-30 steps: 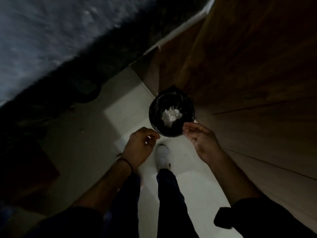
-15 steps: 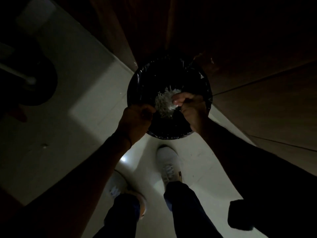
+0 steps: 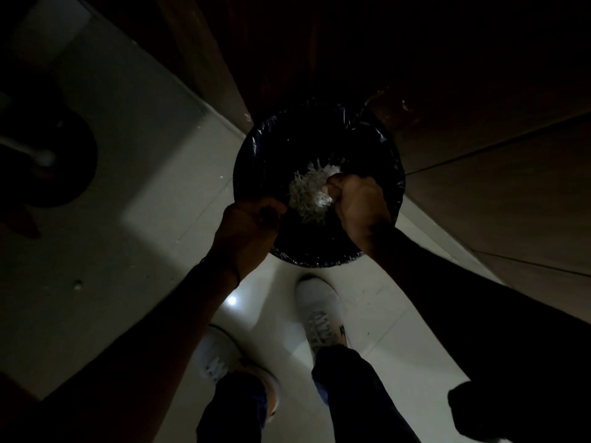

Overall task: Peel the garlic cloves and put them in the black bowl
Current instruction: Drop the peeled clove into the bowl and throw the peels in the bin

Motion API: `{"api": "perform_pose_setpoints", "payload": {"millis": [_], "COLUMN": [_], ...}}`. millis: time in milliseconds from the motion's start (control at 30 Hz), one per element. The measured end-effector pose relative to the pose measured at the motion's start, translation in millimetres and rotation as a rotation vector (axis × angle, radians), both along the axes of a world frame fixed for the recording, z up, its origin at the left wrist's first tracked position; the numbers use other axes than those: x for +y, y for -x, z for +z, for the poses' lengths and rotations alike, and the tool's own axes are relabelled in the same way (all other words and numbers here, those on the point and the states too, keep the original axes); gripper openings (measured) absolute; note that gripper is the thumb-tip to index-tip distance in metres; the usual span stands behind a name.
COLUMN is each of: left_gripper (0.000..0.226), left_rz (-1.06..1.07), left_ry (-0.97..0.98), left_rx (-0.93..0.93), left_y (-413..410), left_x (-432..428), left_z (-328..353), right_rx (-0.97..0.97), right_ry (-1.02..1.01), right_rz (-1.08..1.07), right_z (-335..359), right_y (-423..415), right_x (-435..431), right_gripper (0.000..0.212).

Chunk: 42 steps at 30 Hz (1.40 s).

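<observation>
Our left hand (image 3: 252,222) curls at the near rim of the lined bin (image 3: 319,263); what it holds, we cannot tell. Right of it the garlic peels (image 3: 302,195) lie inside, and our right hand (image 3: 359,204) pinches a pale wad above them. We should release low, within the rim. No cloves or black bowl show.

Left hand (image 3: 251,220) curled into a fist (contents unclear), right hand (image 3: 359,199) curled likewise, both forearms extended forward

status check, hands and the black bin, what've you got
Left hand curled at black lined bin's near rim, contents unclear. Right hand curled over pale shreds in the bin, grip unclear. No cloves in view. Nothing in the way.
</observation>
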<state>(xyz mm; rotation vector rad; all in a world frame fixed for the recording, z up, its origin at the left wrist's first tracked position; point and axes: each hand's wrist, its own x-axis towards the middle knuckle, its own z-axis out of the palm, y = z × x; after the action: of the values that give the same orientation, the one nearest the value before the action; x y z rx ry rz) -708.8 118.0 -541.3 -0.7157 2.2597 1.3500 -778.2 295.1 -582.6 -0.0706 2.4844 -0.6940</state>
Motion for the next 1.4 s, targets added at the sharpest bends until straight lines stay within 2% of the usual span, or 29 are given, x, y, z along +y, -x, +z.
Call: {"api": "perform_pose_setpoints", "payload": {"millis": [67, 233, 300, 400, 467, 533, 600, 700, 833, 933, 1033, 1167, 1400], "left_gripper": [0.018, 0.018, 0.019, 0.021, 0.021, 0.022, 0.022, 0.02, 0.019, 0.021, 0.023, 0.024, 0.022], "left_rz": [0.003, -0.012, -0.033, -0.05, -0.041, -0.012, 0.007, 0.047, 0.102, 0.224, 0.274, 0.395, 0.829], "left_ry": [0.002, 0.018, 0.041, 0.046, 0.038, 0.024, 0.003, 0.005, 0.03, 0.042, 0.089, 0.169, 0.302], "left_rx": [-0.001, 0.037, 0.054, 0.077, 0.073, 0.087, 0.126, 0.15, 0.133, 0.12, 0.127, 0.191, 0.315], "left_y": [-1, -7, -9, -12, -14, -17, -23, -38, -71, -106, -151, -219, -366], "left_x": [1, 2, 2, 2, 2, 3, 4, 7, 12, 6, -7, -32, -72], "left_z": [6, 26, 37, 59, 77, 98, 121, 164, 234, 287, 343, 413, 513], "right_rx": [0.014, 0.113, 0.069, 0.04, 0.016, -0.026, -0.089, -0.068, -0.121, -0.153, -0.212, -0.294, -0.502], "right_ry": [-0.035, 0.096, 0.076, 0.165, 0.216, 0.249, 0.37, 0.42, 0.524, 0.617, 0.68, 0.72, 0.728], "right_rz": [0.031, -0.009, -0.054, -0.16, -0.135, -0.109, -0.203, -0.233, -0.259, -0.255, -0.193, -0.073, 0.278], "right_z": [8, 33, 40, 62, 82, 107, 135, 185, 258, 319, 381, 458, 562], "right_y": [0, -4, -4, -8, -14, -18, -24, -36, -59, -87, -117, -165, -280], "right_x": [1, 4, 5, 9, 11, 13, 12, 6, -11, -33, -56, -90, -172], "right_gripper": [0.025, 0.025, 0.024, 0.033, 0.038, 0.04, 0.03, 0.017, 0.02, 0.023, 0.015, 0.016, 0.014]}}
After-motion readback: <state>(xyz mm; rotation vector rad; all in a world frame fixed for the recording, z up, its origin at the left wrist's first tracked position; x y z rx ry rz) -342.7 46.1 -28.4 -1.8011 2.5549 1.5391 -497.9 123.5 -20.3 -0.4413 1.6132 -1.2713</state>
